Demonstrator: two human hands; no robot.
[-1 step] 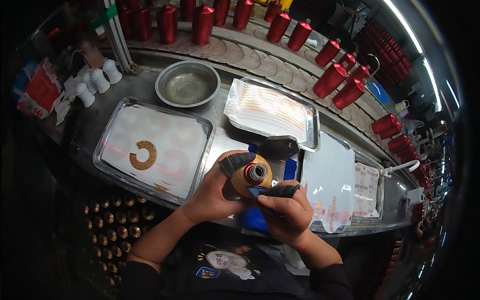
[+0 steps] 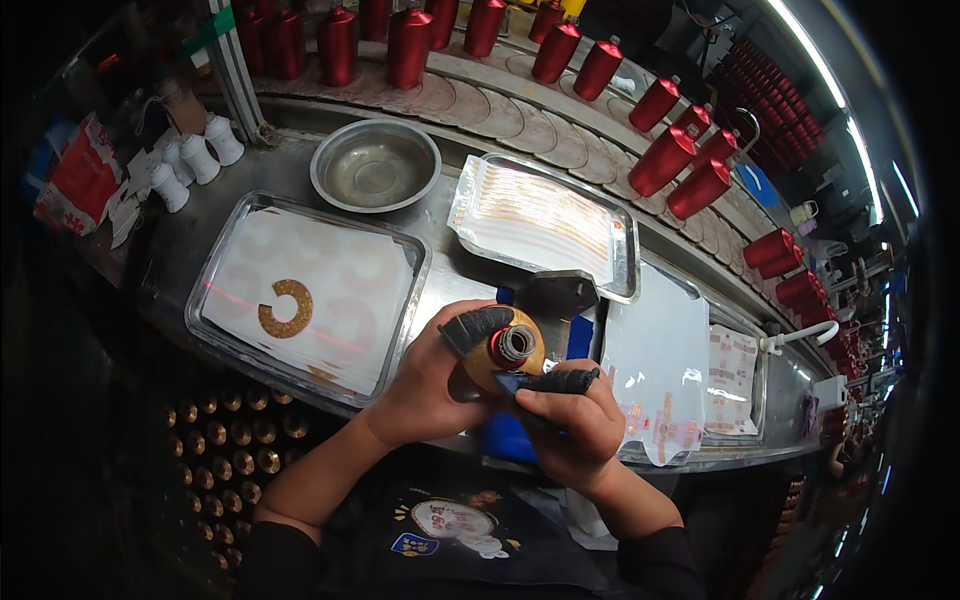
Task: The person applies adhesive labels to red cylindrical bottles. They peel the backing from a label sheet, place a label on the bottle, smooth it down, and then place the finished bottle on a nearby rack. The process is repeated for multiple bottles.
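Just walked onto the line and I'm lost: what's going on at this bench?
A person holds a small gold bottle in front of them. The left hand wraps its body; the right hand presses a dark strip against it below the red neck. Both thumbs wear dark covers. On the steel bench, a tray holds a gold C-shaped sticker, with a metal bowl behind and red bottles along the conveyor.
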